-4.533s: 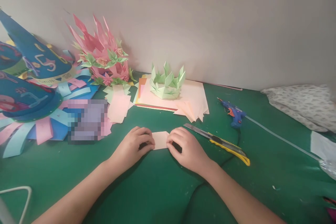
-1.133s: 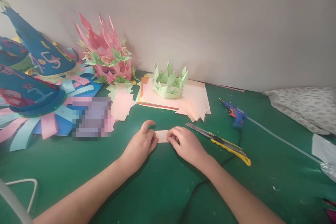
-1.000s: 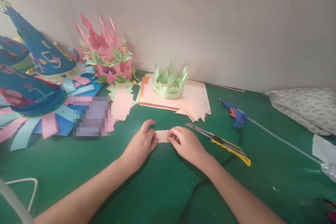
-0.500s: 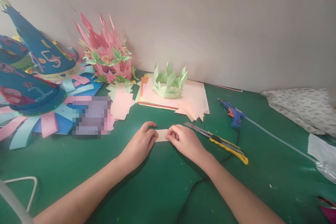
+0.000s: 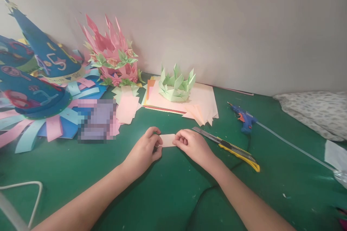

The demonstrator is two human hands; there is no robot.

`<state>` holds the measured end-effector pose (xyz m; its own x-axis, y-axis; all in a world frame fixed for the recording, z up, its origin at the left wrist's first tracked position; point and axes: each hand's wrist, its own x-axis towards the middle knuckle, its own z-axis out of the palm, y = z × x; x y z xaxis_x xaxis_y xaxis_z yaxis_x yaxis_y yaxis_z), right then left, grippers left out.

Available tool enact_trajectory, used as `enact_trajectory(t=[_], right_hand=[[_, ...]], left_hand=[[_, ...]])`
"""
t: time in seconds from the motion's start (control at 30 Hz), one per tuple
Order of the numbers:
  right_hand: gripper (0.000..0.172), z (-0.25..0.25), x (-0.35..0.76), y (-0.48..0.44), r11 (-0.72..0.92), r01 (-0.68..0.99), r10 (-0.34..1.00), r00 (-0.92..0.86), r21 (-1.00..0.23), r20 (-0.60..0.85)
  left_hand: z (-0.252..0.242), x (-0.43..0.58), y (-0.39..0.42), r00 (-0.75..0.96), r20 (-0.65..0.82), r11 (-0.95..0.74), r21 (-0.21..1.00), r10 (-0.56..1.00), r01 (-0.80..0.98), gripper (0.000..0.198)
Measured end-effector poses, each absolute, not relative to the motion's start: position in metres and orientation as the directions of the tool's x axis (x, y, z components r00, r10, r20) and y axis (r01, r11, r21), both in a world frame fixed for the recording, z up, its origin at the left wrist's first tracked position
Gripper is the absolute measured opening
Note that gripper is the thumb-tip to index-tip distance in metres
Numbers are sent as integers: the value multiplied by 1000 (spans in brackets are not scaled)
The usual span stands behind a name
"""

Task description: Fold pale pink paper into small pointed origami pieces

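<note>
Head view: pale paper strip (image 5: 168, 140) on the green table (image 5: 151, 195) is narrower than seconds ago, right hand (image 5: 193, 146) pinching its right end, your left hand (image 5: 143, 148) now thumb-apart at the other, grip can't tell, so probably mid-crease.

On the tall blue hat at the far left I can read a big pale curved character, either an S or a 5. The cream band (image 5: 61, 78) round the base of that tall blue hat (image 5: 40, 41) bears small dark lettering, too blurred for me to spell out. The nearer blue hat (image 5: 23, 86) at left shows a light-blue figure (image 5: 42, 95) resembling a 1.
</note>
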<state>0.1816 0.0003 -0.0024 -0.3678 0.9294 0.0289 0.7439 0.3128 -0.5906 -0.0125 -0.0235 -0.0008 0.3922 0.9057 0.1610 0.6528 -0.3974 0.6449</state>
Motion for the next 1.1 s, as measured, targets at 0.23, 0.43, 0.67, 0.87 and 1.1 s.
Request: enact_trajectory(t=[0.23,0.43,0.67,0.87,1.1], right_hand=[[9,-1,180,0,298,741,934,-358,-602,22],[9,0,180,-1,273,746,940,-342,-607,3],[7,3,180,-2,257,746,940,-341,-614,-20],[7,2,180,-2,252,741,939,-343,-623,-27],[8,3,180,-1,241,743,940,-339,-624,-40]], left_hand=[[1,-12,-21,366,138,-363,650,920,668,16],[1,-11,-19,357,120,-343,661,926,667,13],[-1,-12,-17,398,125,-375,663,909,648,17],[1,-13,-19,404,93,-365,640,910,676,18],[4,-18,-20,392,81,-357,606,916,711,16]])
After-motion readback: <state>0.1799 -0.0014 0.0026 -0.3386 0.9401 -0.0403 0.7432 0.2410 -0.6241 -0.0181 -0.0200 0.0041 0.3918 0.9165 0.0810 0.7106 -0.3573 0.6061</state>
